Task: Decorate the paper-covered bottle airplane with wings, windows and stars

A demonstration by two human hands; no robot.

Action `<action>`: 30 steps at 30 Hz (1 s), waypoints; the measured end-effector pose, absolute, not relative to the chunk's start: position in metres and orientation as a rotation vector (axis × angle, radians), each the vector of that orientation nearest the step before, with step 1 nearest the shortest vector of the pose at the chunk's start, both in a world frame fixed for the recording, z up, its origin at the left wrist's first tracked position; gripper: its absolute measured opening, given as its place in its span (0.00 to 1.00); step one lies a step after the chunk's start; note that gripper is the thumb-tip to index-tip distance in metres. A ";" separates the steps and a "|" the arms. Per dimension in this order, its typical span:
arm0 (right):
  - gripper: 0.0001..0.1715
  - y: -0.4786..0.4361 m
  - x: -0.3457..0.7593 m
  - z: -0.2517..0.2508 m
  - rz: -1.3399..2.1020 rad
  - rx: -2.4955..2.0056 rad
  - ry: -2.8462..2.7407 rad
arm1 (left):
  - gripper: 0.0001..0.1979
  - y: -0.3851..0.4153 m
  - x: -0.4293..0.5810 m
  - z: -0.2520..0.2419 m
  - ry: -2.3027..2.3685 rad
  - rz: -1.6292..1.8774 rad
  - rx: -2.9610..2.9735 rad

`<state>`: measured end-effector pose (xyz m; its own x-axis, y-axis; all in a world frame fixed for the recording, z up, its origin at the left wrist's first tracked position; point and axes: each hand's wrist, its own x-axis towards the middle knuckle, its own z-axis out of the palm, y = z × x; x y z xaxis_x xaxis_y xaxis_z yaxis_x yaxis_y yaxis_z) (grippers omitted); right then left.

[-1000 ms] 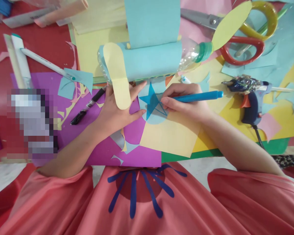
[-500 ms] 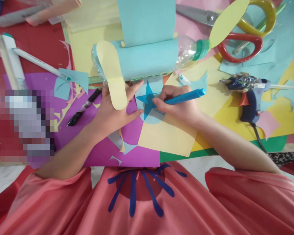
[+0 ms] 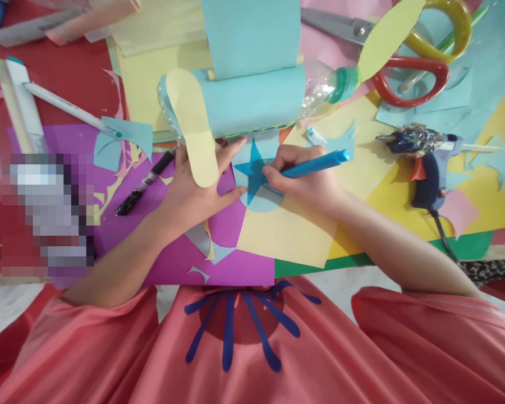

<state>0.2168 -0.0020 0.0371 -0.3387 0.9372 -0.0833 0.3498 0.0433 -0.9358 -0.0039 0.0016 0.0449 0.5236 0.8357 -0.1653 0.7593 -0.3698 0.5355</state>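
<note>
My right hand (image 3: 311, 185) grips a blue marker (image 3: 322, 161), its tip over a round piece of light blue paper (image 3: 265, 204). On that paper is a five-pointed star (image 3: 255, 174), filled in blue on its left part and only outlined on the right. My left hand (image 3: 193, 202) lies flat with fingers apart, thumb and a fingertip at the paper's left edge. Just beyond lies a plastic bottle (image 3: 252, 101) wrapped in light blue paper, with a green cap. A pale yellow rounded strip (image 3: 193, 129) on its end covers part of my left fingers.
Large scissors (image 3: 412, 84) and a glue gun (image 3: 427, 168) with a cord lie at the right. To the left are a black pen (image 3: 145, 182), a white marker (image 3: 69, 109) and paper scraps. Purple card (image 3: 235, 269) and cream paper (image 3: 298, 241) spread beneath my hands.
The back end of the blue marker has tilted slightly up and to the left. My left hand and the star paper stay in place.
</note>
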 end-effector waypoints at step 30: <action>0.18 0.000 0.218 0.037 1.261 -1.287 -1.761 | 0.33 0.001 -0.002 0.044 1.313 0.184 2.188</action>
